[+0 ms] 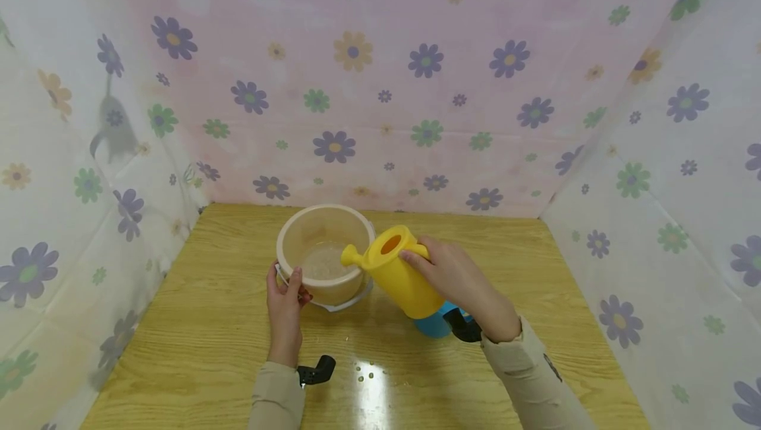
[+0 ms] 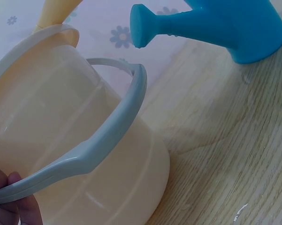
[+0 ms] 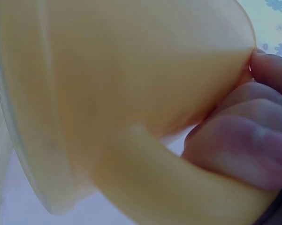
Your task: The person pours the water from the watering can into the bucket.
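A cream bucket (image 1: pixel 324 288) with a pale bail handle (image 2: pixel 108 136) stands on the wooden table, some clear liquid visible at its bottom. At its front left edge, my left hand (image 1: pixel 285 311) holds it, the thumb at the rim and fingers around the handle. My right hand (image 1: pixel 454 271) grips a yellow watering can (image 1: pixel 407 285) by its handle. The can is tilted in the air, its spout over the bucket's right rim. In the right wrist view the curled fingers (image 3: pixel 244 136) pass through the handle; whether liquid flows out cannot be seen.
A blue watering can (image 2: pixel 258 28) stands on the table (image 1: pixel 208 324), mostly hidden behind the yellow can in the head view. Several small greenish bits (image 1: pixel 361 378) and some drops lie near the front. Flowered cloth walls (image 1: pixel 386 119) enclose the back and sides.
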The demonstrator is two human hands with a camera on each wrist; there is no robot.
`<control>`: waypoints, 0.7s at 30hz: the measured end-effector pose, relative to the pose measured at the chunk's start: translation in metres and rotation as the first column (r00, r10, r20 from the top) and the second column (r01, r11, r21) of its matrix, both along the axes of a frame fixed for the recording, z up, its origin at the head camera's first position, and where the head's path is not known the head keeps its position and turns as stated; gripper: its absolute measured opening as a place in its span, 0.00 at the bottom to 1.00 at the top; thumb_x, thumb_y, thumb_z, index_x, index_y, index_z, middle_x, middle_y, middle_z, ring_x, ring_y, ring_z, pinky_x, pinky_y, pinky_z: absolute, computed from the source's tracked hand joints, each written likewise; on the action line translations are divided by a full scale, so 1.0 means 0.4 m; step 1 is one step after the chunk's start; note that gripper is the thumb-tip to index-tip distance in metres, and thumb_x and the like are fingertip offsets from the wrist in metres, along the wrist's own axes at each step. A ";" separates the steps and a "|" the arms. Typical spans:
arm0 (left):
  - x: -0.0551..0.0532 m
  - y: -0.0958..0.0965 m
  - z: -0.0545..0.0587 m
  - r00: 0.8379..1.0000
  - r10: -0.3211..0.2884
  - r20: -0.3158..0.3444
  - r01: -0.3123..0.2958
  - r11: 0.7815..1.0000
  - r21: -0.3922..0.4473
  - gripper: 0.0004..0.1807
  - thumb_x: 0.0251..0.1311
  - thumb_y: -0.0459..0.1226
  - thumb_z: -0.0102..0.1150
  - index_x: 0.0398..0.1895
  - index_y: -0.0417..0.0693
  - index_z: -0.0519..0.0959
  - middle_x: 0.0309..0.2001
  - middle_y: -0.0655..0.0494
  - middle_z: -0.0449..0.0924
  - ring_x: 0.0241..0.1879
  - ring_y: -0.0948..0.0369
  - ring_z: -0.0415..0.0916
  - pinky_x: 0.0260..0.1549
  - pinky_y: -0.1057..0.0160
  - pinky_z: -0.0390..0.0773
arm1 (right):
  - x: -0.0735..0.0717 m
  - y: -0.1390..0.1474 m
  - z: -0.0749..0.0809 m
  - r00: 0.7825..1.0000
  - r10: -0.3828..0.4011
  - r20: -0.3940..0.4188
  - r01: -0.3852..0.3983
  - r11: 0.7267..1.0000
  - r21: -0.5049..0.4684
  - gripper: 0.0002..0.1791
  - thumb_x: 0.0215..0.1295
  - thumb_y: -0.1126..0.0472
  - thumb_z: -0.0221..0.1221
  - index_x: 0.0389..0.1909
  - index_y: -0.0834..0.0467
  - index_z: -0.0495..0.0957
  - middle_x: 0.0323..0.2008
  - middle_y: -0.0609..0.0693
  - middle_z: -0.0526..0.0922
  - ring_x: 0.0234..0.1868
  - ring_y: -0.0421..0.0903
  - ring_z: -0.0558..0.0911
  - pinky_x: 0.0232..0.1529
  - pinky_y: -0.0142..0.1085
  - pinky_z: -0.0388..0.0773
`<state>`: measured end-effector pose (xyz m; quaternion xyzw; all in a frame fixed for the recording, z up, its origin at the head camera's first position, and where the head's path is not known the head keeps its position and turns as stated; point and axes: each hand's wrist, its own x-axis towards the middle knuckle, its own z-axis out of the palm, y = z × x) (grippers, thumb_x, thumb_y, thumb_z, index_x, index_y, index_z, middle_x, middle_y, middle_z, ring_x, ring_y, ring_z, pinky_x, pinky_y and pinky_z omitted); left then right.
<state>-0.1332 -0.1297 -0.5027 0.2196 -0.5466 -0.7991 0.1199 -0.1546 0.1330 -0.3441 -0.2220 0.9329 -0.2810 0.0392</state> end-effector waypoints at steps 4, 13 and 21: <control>0.009 0.004 0.024 1.000 -0.014 0.000 0.014 1.000 -0.005 0.33 0.59 0.47 0.53 0.66 0.62 0.52 0.22 0.54 0.69 0.20 0.62 0.68 0.28 0.64 0.74 | 0.001 0.000 0.002 1.000 0.002 0.006 -0.002 1.000 -0.002 0.21 0.63 0.40 0.45 0.27 0.54 0.67 0.16 0.47 0.65 0.16 0.42 0.66 0.19 0.33 0.65; 0.016 0.006 0.036 1.000 -0.019 -0.002 0.019 1.000 -0.014 0.33 0.60 0.46 0.52 0.66 0.61 0.51 0.22 0.55 0.69 0.20 0.62 0.68 0.28 0.64 0.74 | -0.001 -0.001 0.001 1.000 0.006 0.002 -0.006 1.000 0.004 0.21 0.63 0.39 0.45 0.27 0.54 0.68 0.16 0.46 0.65 0.17 0.41 0.66 0.20 0.33 0.65; 0.016 0.007 0.037 1.000 -0.022 -0.009 0.022 1.000 -0.022 0.33 0.59 0.47 0.52 0.66 0.61 0.51 0.22 0.55 0.69 0.20 0.62 0.68 0.28 0.64 0.74 | -0.001 -0.001 0.002 1.000 0.011 0.000 -0.011 1.000 0.004 0.21 0.63 0.40 0.45 0.27 0.54 0.68 0.16 0.46 0.65 0.16 0.41 0.67 0.19 0.33 0.65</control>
